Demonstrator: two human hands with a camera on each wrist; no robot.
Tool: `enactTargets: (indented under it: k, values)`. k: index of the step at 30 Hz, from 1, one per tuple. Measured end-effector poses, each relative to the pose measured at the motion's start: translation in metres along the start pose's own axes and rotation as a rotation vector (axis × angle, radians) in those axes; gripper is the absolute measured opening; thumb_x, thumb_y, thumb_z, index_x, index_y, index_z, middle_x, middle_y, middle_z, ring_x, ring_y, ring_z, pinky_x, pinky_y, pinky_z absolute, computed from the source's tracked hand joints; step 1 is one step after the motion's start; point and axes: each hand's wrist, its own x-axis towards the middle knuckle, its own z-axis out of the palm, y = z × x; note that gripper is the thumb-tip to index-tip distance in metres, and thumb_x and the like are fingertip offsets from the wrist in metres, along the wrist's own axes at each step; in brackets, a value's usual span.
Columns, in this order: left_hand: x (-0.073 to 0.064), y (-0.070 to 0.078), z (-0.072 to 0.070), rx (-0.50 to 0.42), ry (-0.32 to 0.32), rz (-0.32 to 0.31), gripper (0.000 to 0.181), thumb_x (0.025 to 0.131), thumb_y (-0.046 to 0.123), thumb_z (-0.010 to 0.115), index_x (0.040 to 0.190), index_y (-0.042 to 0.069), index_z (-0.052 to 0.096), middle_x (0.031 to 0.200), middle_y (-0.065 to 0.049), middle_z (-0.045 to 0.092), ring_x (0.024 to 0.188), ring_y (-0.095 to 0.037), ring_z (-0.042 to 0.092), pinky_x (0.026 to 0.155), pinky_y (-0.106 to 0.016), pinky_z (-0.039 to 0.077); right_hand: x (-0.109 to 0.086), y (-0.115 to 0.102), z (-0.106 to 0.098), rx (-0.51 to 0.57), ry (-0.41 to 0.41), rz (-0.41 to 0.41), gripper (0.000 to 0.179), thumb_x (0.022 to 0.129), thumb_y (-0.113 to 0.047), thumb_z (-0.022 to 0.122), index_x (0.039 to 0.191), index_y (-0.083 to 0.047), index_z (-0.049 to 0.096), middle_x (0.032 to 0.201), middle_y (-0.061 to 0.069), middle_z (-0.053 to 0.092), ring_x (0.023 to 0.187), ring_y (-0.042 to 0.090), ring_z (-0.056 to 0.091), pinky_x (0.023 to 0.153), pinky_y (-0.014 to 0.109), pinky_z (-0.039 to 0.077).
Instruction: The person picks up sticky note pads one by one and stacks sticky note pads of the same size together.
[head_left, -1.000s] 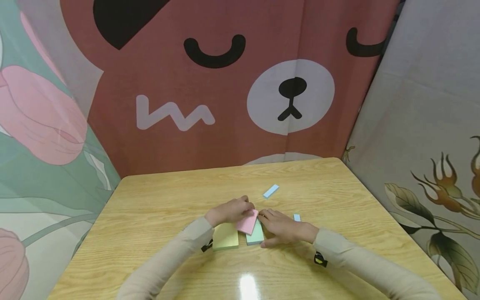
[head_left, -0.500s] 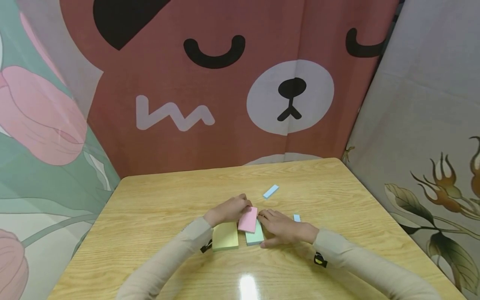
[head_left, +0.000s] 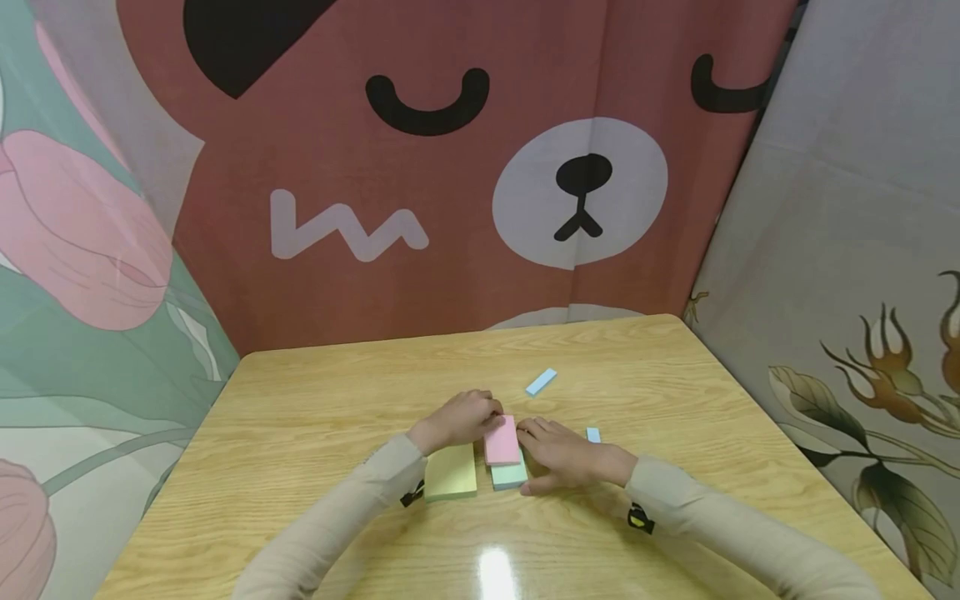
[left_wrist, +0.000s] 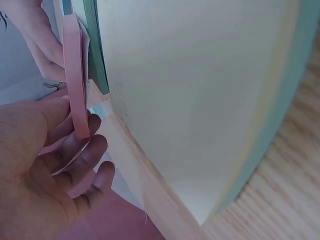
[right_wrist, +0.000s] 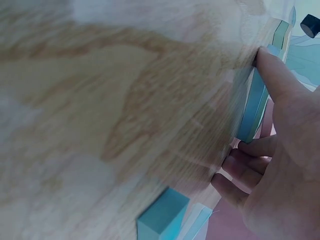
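Note:
A pink sticky note pad (head_left: 502,440) is pinched between the thumb and fingers of my left hand (head_left: 459,418). It lies over the green sticky note pad (head_left: 510,477), covering its far part. The left wrist view shows the pink pad (left_wrist: 76,75) edge-on, its sheets slightly parted at the far end. My right hand (head_left: 561,454) holds the green pad along its right side, thumb at the near corner and fingertips at the far end. In the right wrist view a blue layer (right_wrist: 254,107) lies beneath the green one. To the left is a larger yellow sticky note pad (head_left: 452,475).
A narrow light blue sticky note pad (head_left: 542,382) lies farther back on the wooden table (head_left: 337,392). Another small blue pad (head_left: 593,435) sits just beyond my right hand. A printed curtain (head_left: 450,292) hangs behind the table.
The pink pad has turned from a slant to nearly straight and shifted slightly right over the green pad, held by my left hand. My right hand has stayed in place.

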Motion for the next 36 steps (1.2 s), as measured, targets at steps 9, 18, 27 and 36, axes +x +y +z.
enactTargets:
  k: [9, 18, 27, 36]
  values:
    - [-0.001, 0.000, 0.002, 0.000, -0.018, 0.021, 0.019, 0.100, 0.019, 0.060, 0.105, 0.006, 0.074, 0.097, -0.003, 0.071, 0.081, -0.009, 0.061, 0.070, -0.023, 0.049, 0.000, 0.000, 0.001, 0.008, 0.021, -0.013, 0.087, 0.094, -0.053, 0.061, 0.147, 0.009, 0.034, 0.144, 0.018, 0.039, 0.131, 0.027, 0.038, 0.110, 0.043, 0.034]
    - [-0.001, 0.001, 0.006, -0.039, -0.043, 0.031, 0.019, 0.100, 0.019, 0.060, 0.104, 0.007, 0.074, 0.097, -0.002, 0.070, 0.081, -0.007, 0.060, 0.072, -0.022, 0.050, -0.001, -0.001, 0.004, 0.035, 0.026, 0.011, 0.089, 0.093, -0.055, 0.062, 0.145, 0.012, 0.034, 0.142, 0.017, 0.039, 0.127, 0.025, 0.039, 0.109, 0.041, 0.036]
    - [-0.002, 0.000, 0.011, -0.067, -0.061, 0.050, 0.017, 0.101, 0.018, 0.060, 0.102, 0.009, 0.074, 0.093, 0.002, 0.068, 0.076, -0.003, 0.055, 0.068, -0.019, 0.046, -0.001, -0.003, 0.003, 0.014, 0.037, 0.011, 0.088, 0.093, -0.054, 0.062, 0.144, 0.013, 0.037, 0.141, 0.018, 0.040, 0.125, 0.025, 0.040, 0.107, 0.040, 0.037]
    - [-0.003, 0.002, 0.009, -0.077, -0.052, 0.082, 0.018, 0.100, 0.018, 0.061, 0.106, 0.008, 0.074, 0.096, -0.001, 0.069, 0.078, -0.004, 0.056, 0.068, -0.019, 0.046, -0.001, -0.003, 0.001, -0.015, 0.059, -0.031, 0.083, 0.094, -0.054, 0.061, 0.141, 0.012, 0.041, 0.137, 0.017, 0.042, 0.120, 0.025, 0.043, 0.103, 0.040, 0.040]
